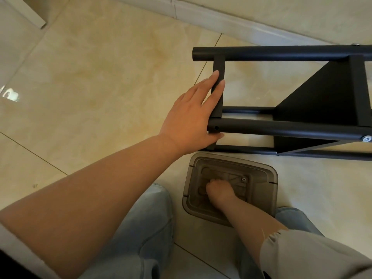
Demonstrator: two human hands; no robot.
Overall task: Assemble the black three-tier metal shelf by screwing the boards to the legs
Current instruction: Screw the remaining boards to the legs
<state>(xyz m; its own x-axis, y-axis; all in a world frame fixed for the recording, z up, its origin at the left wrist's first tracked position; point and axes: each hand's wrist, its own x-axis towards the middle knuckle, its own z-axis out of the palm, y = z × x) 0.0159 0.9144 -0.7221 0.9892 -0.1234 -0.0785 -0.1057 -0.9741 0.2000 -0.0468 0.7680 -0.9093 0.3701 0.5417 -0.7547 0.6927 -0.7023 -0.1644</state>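
The black metal shelf (302, 93) lies on its side on the tiled floor, its round legs running left to right. A black board (322, 93) stands between the legs, fixed with a silver screw (366, 138). My left hand (193, 115) grips the short end crossbar (218, 87) and the near leg's end, fingers on top and thumb underneath. An open screw hole (216, 128) shows in that leg. My right hand (218, 190) reaches down into a clear grey plastic bin (271, 176), fingers curled at its bottom. One screw (243, 179) lies in the bin.
A pale skirting board (221, 19) runs along the wall behind the shelf. A white furniture edge (30, 15) sits at the top left. My knees in light jeans (141, 228) flank the bin. Open floor tiles (100, 77) spread to the left.
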